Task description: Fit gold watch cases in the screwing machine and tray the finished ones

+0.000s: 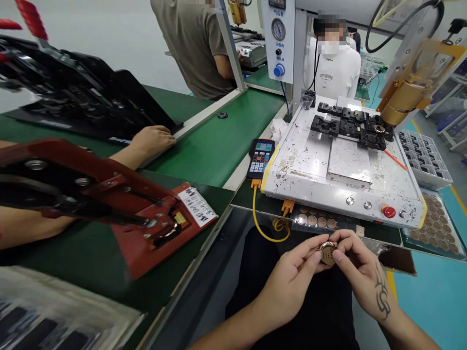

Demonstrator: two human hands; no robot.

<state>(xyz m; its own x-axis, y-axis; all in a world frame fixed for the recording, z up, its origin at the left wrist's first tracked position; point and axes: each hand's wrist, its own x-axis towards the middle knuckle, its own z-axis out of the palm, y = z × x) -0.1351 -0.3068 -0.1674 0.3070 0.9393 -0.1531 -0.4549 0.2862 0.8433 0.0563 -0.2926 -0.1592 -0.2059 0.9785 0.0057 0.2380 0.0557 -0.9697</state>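
Between my two hands is a small round metal case [328,253] with a brown disc in its face, held above my lap. The fingers and thumb of my left hand [292,277] pinch its left edge. On its right edge, my right hand [361,272] presses thumb and fingers. Just beyond my hands, a sheet of round brown stickers [317,219] lies by the front of a white machine [302,175]. Black fixtures [350,124] holding another round part stand on the machine's bed, under a gold-coloured nozzle unit [404,99].
A red lever press [134,253] stands at left, near a co-worker's hand [153,141]. A keypad controller [260,158] with a yellow cable [257,218] sits left of the machine. Clear trays [425,158] and more stickers [434,223] are at right. Other people are beyond.
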